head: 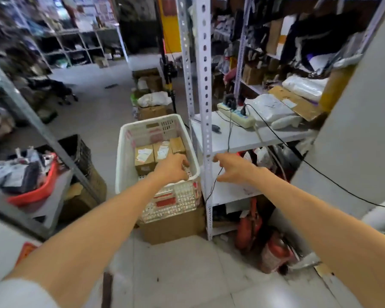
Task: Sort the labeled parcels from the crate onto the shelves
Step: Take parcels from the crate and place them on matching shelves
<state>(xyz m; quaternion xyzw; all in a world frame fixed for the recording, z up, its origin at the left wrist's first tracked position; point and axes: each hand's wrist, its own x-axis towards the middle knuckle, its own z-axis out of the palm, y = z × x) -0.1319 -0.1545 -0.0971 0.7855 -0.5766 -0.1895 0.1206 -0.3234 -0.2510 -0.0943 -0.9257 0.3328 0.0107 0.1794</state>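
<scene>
A white plastic crate [125, 152] sits on a cardboard box on the floor, beside a white metal shelf unit [203, 85]. Inside it lie several brown labeled parcels [143, 157]. My left hand [172, 168] reaches down into the crate over the parcels near its right wall; its fingers are curled, and whether they grip a parcel is hidden. My right hand [232, 168] hovers open just right of the crate, in front of the shelf post, holding nothing.
The shelf board [238, 136] carries a power strip [236, 115], black cables and white bagged parcels [269, 110]. Red extinguishers [273, 252] lie on the floor under the shelf. A red basket [35, 192] of items stands on a table at left. More boxes stand behind the crate.
</scene>
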